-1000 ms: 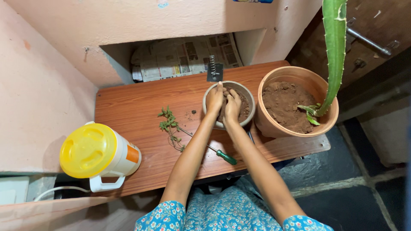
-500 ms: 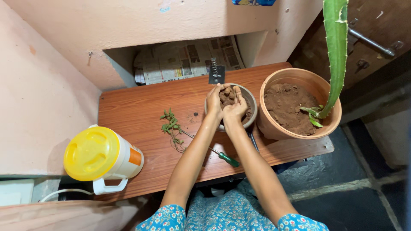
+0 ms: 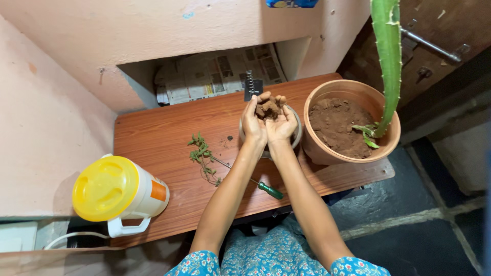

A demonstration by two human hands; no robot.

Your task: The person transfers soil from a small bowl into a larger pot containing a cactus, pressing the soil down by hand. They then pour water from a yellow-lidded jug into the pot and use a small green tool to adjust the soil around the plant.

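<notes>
My left hand (image 3: 252, 121) and my right hand (image 3: 283, 124) are cupped together, palms up, holding lumps of brown soil (image 3: 269, 106) above a small grey bowl (image 3: 296, 134). The hands hide most of the bowl. To the right stands a large terracotta pot (image 3: 343, 153) filled with soil, with a tall green spiny leaf (image 3: 388, 61) rising from it. A green plant cutting (image 3: 203, 152) lies on the wooden table (image 3: 153, 133) left of my arms.
A green-handled screwdriver (image 3: 268, 189) lies under my arms. A white jug with a yellow lid (image 3: 115, 191) stands at the table's left front corner. Newspaper (image 3: 215, 71) fills a wall recess behind; a metal trowel (image 3: 252, 85) rests at the table's back.
Both hands rose out of the grey bowl, lifting a cupped load of soil. One second ago they were pressed into the soil inside the bowl.
</notes>
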